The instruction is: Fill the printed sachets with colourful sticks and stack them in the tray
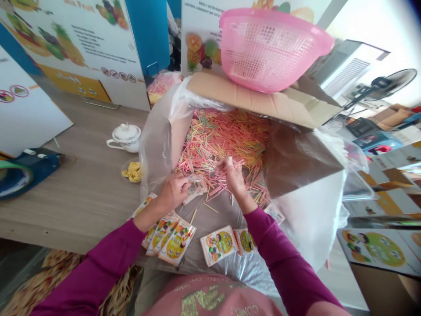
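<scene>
- Sticks fill the box before me
- Basket on its far flap
- Cup on the table, left of the box
- Packets on the plastic, nearer me

The left hand covers part of a small printed packet, so any grip on it cannot be seen. The right hand hides how many coloured sticks it pinches, and the heap conceals the floor of the cardboard carton. Overlapping sachets hide one another. By the wooden counter's near edge, the yellow pieces in a glass dish look like chips, though they are too blurred to be sure. A blue object is cut off by the left edge, a pink shirt by the bottom edge.
</scene>
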`<state>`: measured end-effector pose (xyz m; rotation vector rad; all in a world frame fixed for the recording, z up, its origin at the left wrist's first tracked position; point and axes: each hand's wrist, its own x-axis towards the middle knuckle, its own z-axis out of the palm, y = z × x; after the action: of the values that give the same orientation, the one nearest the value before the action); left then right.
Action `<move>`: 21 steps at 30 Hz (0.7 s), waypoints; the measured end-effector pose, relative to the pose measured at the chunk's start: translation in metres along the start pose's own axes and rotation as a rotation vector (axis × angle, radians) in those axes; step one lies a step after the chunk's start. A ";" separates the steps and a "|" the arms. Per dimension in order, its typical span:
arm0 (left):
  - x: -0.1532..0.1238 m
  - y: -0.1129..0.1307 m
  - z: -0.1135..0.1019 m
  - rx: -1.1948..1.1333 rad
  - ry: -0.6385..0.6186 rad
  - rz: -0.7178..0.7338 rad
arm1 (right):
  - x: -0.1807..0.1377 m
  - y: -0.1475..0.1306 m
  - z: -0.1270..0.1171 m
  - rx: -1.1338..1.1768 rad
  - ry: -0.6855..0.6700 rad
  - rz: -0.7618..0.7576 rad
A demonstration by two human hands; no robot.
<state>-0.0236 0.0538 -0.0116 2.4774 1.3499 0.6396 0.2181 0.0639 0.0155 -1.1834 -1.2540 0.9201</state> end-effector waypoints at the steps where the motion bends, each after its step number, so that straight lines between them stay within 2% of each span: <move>1: -0.002 0.002 0.001 0.021 0.009 0.022 | -0.002 -0.008 0.003 0.108 0.040 0.030; 5: -0.008 0.011 0.004 0.153 -0.103 0.066 | -0.008 -0.028 0.017 0.463 0.083 0.168; 8: -0.008 0.008 0.005 0.139 -0.111 0.042 | -0.011 -0.028 0.020 0.615 0.077 0.228; 11: -0.005 -0.001 0.002 -0.004 -0.061 -0.011 | -0.013 -0.024 0.021 0.636 0.077 0.266; 16: 0.002 -0.007 -0.007 -0.293 0.012 -0.221 | -0.015 -0.028 0.027 0.565 0.036 0.286; 19: 0.000 -0.002 -0.005 -0.215 0.065 -0.149 | -0.017 -0.035 0.031 0.555 0.003 0.271; 21: -0.004 0.004 0.000 -0.050 0.025 -0.032 | -0.018 -0.037 0.032 0.533 -0.015 0.258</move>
<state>-0.0232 0.0484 -0.0108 2.4114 1.3625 0.6906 0.1805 0.0437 0.0456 -0.9180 -0.7989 1.3550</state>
